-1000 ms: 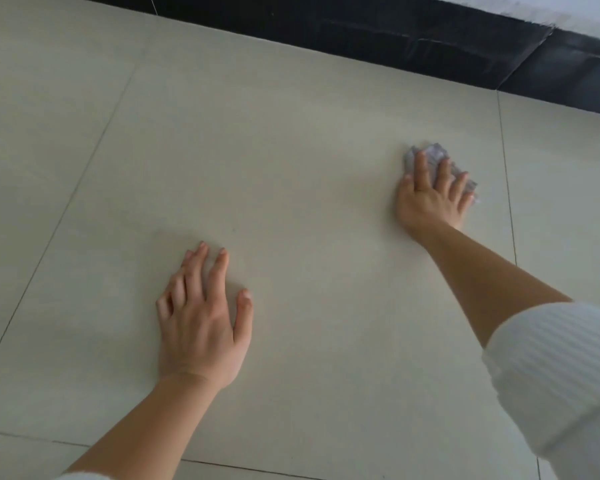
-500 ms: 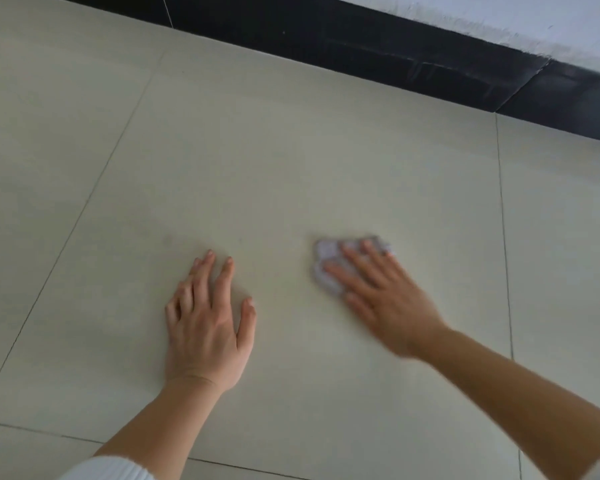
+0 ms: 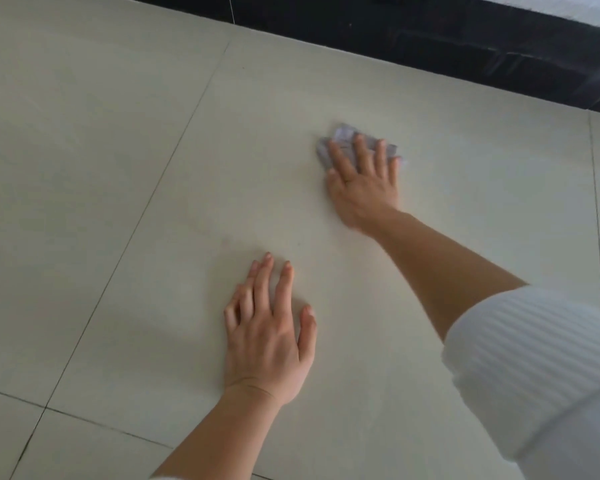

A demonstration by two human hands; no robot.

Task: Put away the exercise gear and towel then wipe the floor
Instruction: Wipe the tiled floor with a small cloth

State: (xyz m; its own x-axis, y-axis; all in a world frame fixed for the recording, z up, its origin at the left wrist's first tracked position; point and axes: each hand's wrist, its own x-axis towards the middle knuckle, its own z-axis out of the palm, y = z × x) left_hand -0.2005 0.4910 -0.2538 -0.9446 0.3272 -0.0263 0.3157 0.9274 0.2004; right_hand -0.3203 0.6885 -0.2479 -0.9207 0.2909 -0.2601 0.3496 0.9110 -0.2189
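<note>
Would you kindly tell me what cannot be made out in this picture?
Head view:
Cloth: mostly covered by the right hand and blurred; its full shape is hidden.
Floor beneath the left hand: covered by the palm.
White sleeve: cut off by the right and bottom edges.

Single head view, steeply down (close) over floor (image 3: 118, 168); wall-facing

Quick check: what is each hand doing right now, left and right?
Left hand: open, flat on the floor, holding nothing.
Right hand: open, straight fingers pressing a crumpled grey cloth onto the floor.
</note>
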